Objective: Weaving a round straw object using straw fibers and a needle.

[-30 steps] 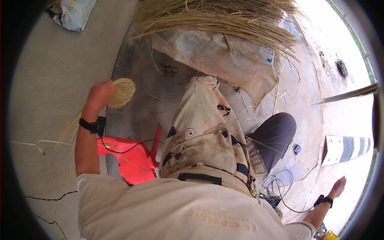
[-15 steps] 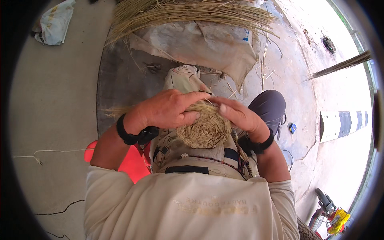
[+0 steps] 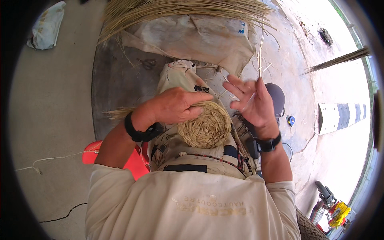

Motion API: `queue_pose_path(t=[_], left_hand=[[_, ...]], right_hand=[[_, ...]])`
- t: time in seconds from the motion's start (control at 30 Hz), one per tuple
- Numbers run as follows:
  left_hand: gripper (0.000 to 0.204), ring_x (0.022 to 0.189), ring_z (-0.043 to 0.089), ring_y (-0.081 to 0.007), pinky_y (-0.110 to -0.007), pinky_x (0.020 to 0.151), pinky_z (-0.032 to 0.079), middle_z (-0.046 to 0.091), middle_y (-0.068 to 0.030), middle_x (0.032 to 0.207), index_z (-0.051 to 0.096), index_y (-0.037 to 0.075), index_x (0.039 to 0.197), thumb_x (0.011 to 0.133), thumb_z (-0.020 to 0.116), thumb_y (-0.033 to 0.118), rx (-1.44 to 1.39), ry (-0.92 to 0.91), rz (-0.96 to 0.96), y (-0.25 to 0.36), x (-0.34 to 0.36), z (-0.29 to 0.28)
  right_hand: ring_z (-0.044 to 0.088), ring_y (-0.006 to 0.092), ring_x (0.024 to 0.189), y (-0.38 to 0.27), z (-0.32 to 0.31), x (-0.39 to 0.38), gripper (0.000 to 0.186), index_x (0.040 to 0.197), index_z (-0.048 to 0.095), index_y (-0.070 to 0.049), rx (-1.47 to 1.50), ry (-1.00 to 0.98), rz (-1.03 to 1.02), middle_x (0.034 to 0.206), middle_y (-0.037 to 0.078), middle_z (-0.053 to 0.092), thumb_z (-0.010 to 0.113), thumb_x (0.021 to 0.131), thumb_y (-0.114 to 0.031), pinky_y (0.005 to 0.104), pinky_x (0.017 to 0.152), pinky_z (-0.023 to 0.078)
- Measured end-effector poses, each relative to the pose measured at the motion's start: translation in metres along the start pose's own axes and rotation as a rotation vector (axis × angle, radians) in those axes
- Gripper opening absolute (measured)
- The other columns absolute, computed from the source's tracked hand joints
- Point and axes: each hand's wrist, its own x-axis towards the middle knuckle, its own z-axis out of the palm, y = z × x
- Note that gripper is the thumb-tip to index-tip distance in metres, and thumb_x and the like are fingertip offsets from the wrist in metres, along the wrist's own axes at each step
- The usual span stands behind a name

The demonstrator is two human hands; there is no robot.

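A round woven straw disc rests on my lap. My left hand grips its upper left edge, fingers curled over the rim, with loose straw ends sticking out to the left behind the wrist. My right hand is raised just right of the disc, fingers spread, pinching a thin straw strand that runs up and away. Both wrists wear black bands.
A big bundle of dry straw lies on a pale sack ahead of my knees. A red low stool sits under me. A white cloth bag lies far left; a broom and a striped block lie right.
A second ago my left hand held the disc out to the left and my right hand hung low. Both met on the disc over my lap; now the right has lifted off it.
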Motion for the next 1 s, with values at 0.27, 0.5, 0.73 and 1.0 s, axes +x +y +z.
queue_pose_path(t=[0.27, 0.5, 0.73, 1.0], left_hand=[[0.037, 0.085, 0.073, -0.0398, -0.049, 0.076, 0.059, 0.076, -0.0202, 0.104, 0.069, 0.012, 0.133, 0.098, 0.067, 0.021, 0.072, 0.083, 0.02, -0.006, -0.012, 0.008], [0.037, 0.091, 0.073, -0.0426, -0.05, 0.079, 0.058, 0.075, -0.0229, 0.109, 0.066, 0.01, 0.135, 0.1, 0.064, 0.023, 0.028, 0.011, -0.075, -0.005, -0.017, 0.002], [0.033, 0.086, 0.073, -0.0403, -0.05, 0.075, 0.058, 0.075, -0.0198, 0.098, 0.067, 0.01, 0.129, 0.097, 0.065, 0.018, 0.098, 0.12, 0.001, -0.006, -0.017, 0.018], [0.026, 0.082, 0.072, -0.0394, -0.049, 0.07, 0.056, 0.074, -0.0194, 0.092, 0.064, 0.006, 0.122, 0.097, 0.066, 0.014, 0.09, 0.184, -0.076, -0.004, -0.036, 0.027]], right_hand=[[0.047, 0.0097, 0.056, -0.011, -0.022, 0.04, 0.035, 0.119, 0.067, 0.002, 0.096, -0.295, 0.094, 0.068, -0.005, 0.054, 0.047, 0.113, -0.027, 0.0246, 0.047, 0.039], [0.064, 0.0131, 0.072, 0.017, -0.046, 0.001, 0.04, 0.097, 0.072, 0.005, -1.317, -0.33, -0.4, 0.073, 0.006, 0.067, 0.058, 0.112, -0.03, 0.0312, 0.07, 0.053], [0.046, 0.01, 0.066, 0.009, -0.051, 0.0, 0.037, 0.091, 0.067, 0.002, -1.294, -0.508, -0.33, 0.067, 0.004, 0.051, 0.059, 0.111, -0.027, 0.032, 0.061, 0.044], [0.045, 0.009, 0.064, 0.017, -0.072, -0.028, 0.034, 0.098, 0.073, 0.001, -1.05, -0.262, -0.131, 0.07, -0.002, 0.055, 0.061, 0.111, -0.029, 0.0278, 0.06, 0.042]])
